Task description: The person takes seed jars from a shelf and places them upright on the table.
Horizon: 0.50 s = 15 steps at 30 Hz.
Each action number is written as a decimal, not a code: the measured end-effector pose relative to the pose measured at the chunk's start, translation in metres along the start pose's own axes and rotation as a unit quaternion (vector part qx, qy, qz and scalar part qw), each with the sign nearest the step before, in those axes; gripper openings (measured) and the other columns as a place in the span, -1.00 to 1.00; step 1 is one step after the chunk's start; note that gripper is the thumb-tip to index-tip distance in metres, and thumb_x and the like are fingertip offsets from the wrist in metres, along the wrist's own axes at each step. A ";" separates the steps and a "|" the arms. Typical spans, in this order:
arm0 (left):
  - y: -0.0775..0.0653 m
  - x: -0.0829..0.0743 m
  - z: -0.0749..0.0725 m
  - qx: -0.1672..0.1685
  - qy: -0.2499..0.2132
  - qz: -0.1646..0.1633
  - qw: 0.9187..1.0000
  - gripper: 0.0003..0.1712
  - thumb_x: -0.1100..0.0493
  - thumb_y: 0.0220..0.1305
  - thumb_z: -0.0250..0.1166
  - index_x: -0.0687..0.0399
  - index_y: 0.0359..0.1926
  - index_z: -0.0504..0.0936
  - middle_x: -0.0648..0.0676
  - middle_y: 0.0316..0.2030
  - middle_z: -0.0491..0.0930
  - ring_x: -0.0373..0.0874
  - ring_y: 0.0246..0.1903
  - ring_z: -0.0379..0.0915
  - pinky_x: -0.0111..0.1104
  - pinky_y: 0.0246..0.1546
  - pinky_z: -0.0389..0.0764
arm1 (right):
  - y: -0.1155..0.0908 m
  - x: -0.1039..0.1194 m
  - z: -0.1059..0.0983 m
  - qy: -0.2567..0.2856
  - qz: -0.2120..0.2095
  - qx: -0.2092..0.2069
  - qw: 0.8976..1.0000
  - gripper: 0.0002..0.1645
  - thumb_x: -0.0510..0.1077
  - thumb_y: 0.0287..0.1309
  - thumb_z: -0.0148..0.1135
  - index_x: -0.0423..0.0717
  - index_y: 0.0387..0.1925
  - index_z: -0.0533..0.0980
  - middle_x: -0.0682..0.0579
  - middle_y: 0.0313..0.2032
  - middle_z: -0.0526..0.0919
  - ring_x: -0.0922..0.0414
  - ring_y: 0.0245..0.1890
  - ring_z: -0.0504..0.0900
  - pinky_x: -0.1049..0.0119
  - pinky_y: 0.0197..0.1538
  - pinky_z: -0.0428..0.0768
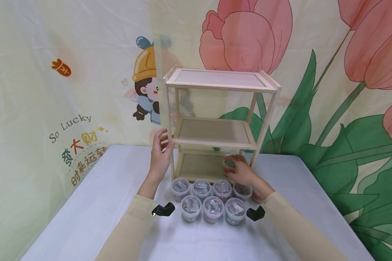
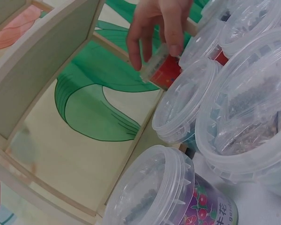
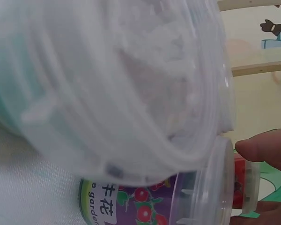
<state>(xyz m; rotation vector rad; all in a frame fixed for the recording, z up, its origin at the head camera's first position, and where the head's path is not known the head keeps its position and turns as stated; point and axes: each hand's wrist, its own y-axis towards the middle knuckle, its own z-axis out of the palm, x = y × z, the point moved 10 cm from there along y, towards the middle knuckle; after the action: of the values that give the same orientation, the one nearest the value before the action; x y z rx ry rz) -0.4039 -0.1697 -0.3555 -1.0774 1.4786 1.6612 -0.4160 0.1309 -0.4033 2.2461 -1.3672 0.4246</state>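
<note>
My left hand [image 1: 161,154] grips the left front post of a small wooden three-tier shelf [image 1: 215,78], near its middle board. With thumb and fingers, my right hand [image 1: 244,173] holds a small clear-lidded plastic tub with a red label [image 1: 229,166] over the right part of the lowest board [image 1: 199,165]. The left wrist view shows the fingers reaching down round this red tub [image 2: 166,71]. From the right wrist, the thumb and fingers appear on either side of it, partly hidden behind nearer tubs.
Several similar tubs [image 1: 213,209] stand in two rows before the shelf, clear lids up. One has a purple label with red fruit [image 3: 140,201]. Another red tub [image 1: 257,196] sits beside my right wrist. A white cloth covers the table [image 1: 124,174]; a printed curtain [image 1: 189,32] hangs behind.
</note>
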 end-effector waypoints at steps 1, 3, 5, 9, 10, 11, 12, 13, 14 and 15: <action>0.000 0.000 0.000 0.000 0.001 -0.001 1.000 -0.42 0.19 0.61 0.18 -0.21 0.52 0.29 0.19 0.27 0.41 0.10 0.16 0.38 -0.10 0.15 0.43 | 0.001 0.000 0.001 0.003 0.000 0.002 1.000 -0.38 -0.34 0.21 0.38 -0.28 0.31 0.48 -0.48 0.29 0.46 -0.39 0.39 0.33 -0.30 0.18 0.52; 0.000 0.001 0.000 0.001 0.001 -0.003 1.000 -0.42 0.18 0.62 0.18 -0.22 0.53 0.29 0.19 0.27 0.41 0.11 0.18 0.38 -0.10 0.15 0.42 | 0.002 -0.002 0.003 0.005 -0.003 0.006 1.000 -0.38 -0.34 0.20 0.39 -0.30 0.30 0.48 -0.47 0.26 0.47 -0.37 0.32 0.39 -0.28 0.16 0.53; 0.000 0.002 0.001 0.002 -0.001 -0.006 1.000 -0.41 0.18 0.62 0.17 -0.21 0.54 0.27 0.20 0.29 0.40 0.13 0.19 0.37 -0.10 0.16 0.41 | 0.003 -0.004 0.006 0.008 -0.003 0.009 1.000 -0.38 -0.36 0.19 0.40 -0.32 0.28 0.48 -0.48 0.23 0.48 -0.35 0.27 0.42 -0.25 0.15 0.54; 0.001 0.002 0.001 0.003 -0.005 -0.005 1.000 -0.41 0.19 0.62 0.17 -0.22 0.54 0.27 0.22 0.30 0.40 0.17 0.21 0.36 -0.09 0.17 0.40 | 0.006 -0.012 0.011 0.004 0.007 0.013 1.000 -0.40 -0.35 0.19 0.40 -0.29 0.26 0.46 -0.51 0.23 0.45 -0.33 0.21 0.45 -0.22 0.11 0.57; 0.001 0.002 0.001 0.002 -0.004 -0.005 1.000 -0.41 0.19 0.62 0.17 -0.23 0.54 0.27 0.21 0.29 0.40 0.17 0.21 0.36 -0.08 0.17 0.40 | 0.007 -0.014 0.012 0.005 0.013 0.014 1.000 -0.41 -0.35 0.20 0.40 -0.28 0.26 0.46 -0.52 0.23 0.44 -0.32 0.19 0.46 -0.21 0.09 0.58; 0.001 0.002 0.000 0.002 -0.003 -0.004 1.000 -0.41 0.18 0.62 0.17 -0.23 0.54 0.28 0.21 0.29 0.40 0.17 0.21 0.36 -0.08 0.16 0.40 | 0.008 -0.015 0.012 0.006 0.018 0.014 1.000 -0.41 -0.34 0.21 0.41 -0.26 0.25 0.46 -0.52 0.22 0.43 -0.31 0.17 0.46 -0.20 0.08 0.59; 0.001 0.002 0.000 0.001 -0.002 -0.004 1.000 -0.42 0.18 0.62 0.18 -0.24 0.53 0.28 0.20 0.28 0.40 0.16 0.20 0.37 -0.09 0.16 0.40 | 0.008 -0.016 0.012 0.008 0.022 0.014 1.000 -0.42 -0.34 0.20 0.41 -0.24 0.25 0.46 -0.52 0.21 0.42 -0.30 0.16 0.46 -0.20 0.07 0.59; 0.001 0.002 0.000 0.001 0.000 -0.004 1.000 -0.42 0.19 0.62 0.18 -0.25 0.53 0.29 0.19 0.28 0.41 0.16 0.20 0.37 -0.09 0.16 0.40 | 0.008 -0.016 0.012 0.009 0.024 0.013 1.000 -0.42 -0.34 0.19 0.42 -0.23 0.23 0.46 -0.52 0.19 0.42 -0.29 0.14 0.46 -0.21 0.06 0.59; 0.001 0.002 0.000 0.000 0.001 -0.006 1.000 -0.41 0.20 0.62 0.18 -0.25 0.53 0.28 0.19 0.28 0.41 0.15 0.20 0.37 -0.09 0.15 0.40 | 0.009 -0.017 0.012 0.010 0.027 0.011 1.000 -0.43 -0.34 0.19 0.42 -0.22 0.23 0.46 -0.51 0.18 0.42 -0.29 0.14 0.46 -0.22 0.08 0.59; 0.001 0.002 0.000 0.000 0.002 -0.007 1.000 -0.41 0.21 0.62 0.18 -0.24 0.53 0.28 0.19 0.28 0.40 0.14 0.20 0.37 -0.10 0.15 0.40 | 0.009 -0.016 0.012 0.010 0.027 0.009 1.000 -0.43 -0.34 0.18 0.43 -0.21 0.21 0.46 -0.50 0.16 0.43 -0.29 0.14 0.46 -0.23 0.09 0.59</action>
<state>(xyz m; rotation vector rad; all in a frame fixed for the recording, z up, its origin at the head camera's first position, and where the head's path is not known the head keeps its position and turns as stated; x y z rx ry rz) -0.4063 -0.1702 -0.3570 -1.0904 1.4694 1.6505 -0.4310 0.1332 -0.4191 2.2177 -1.4211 0.4794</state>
